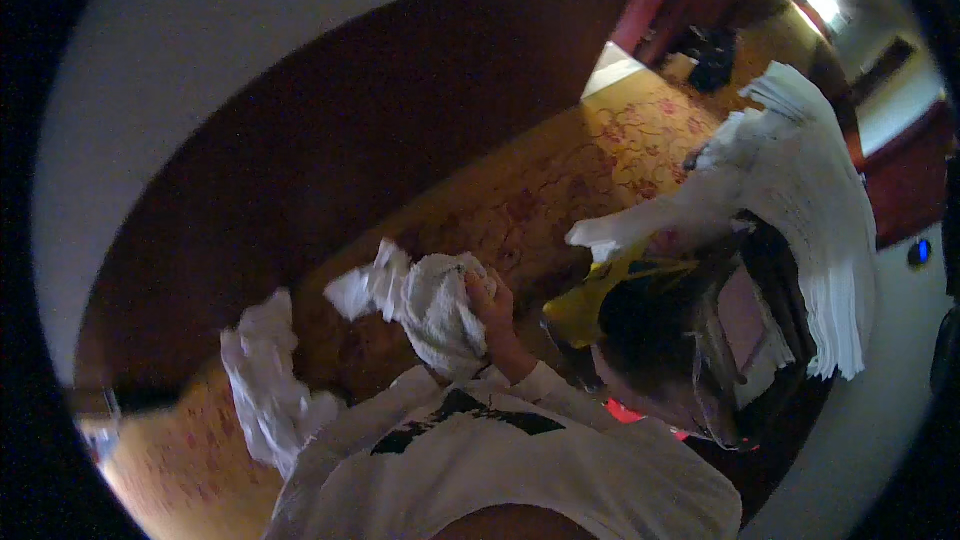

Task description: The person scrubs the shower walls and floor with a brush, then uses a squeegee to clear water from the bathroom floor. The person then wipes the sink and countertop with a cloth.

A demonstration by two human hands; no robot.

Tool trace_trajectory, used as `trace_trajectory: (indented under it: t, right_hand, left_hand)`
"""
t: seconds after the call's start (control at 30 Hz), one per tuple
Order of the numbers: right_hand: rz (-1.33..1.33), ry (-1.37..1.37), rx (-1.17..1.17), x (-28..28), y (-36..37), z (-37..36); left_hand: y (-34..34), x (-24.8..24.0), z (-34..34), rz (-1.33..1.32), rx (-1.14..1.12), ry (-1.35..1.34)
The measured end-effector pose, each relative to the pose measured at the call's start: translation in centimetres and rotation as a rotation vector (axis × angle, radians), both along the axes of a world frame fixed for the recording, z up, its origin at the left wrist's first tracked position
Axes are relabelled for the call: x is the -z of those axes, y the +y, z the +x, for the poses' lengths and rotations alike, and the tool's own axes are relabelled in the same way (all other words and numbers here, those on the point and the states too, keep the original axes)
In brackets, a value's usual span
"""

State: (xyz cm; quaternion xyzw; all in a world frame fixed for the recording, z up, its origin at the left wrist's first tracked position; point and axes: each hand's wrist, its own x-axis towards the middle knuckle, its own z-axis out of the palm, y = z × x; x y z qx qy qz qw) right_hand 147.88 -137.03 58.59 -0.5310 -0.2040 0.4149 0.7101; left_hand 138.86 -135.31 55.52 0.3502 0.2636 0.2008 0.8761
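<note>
In front of my body is a bunched white towel (440,325), with a crumpled white cloth (370,285) trailing from its left side. My right hand (493,318) is closed on the towel's right edge, its fingers curled over the fabric. My left sleeve runs up to the towel's lower edge, but the left hand is hidden behind the bundle. Left of my arm, another crumpled white cloth (265,380) lies low, near the carpet.
To the right stands a dark housekeeping cart (660,340) with a yellow bag (580,310) at its side. White folded linens (800,180) are heaped over its top. Patterned carpet (640,135) runs along a dark red-brown wall (350,100). Dark items (710,58) sit farther down the corridor.
</note>
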Motion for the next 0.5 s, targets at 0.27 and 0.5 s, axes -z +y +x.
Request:
trace_trajectory:
  t: [0.27, 0.5]
  right_hand:
    - [-0.049, -0.308, 0.401, 5.1, 8.6, 14.0]
    - [-0.077, -0.551, 0.718, 2.3, 13.4, 24.3]
  left_hand:
    - [12.6, -0.9, 12.4, 0.028, 0.320, -0.011]
    - [26.6, 1.9, 19.9, 0.034, 0.369, 0.171]
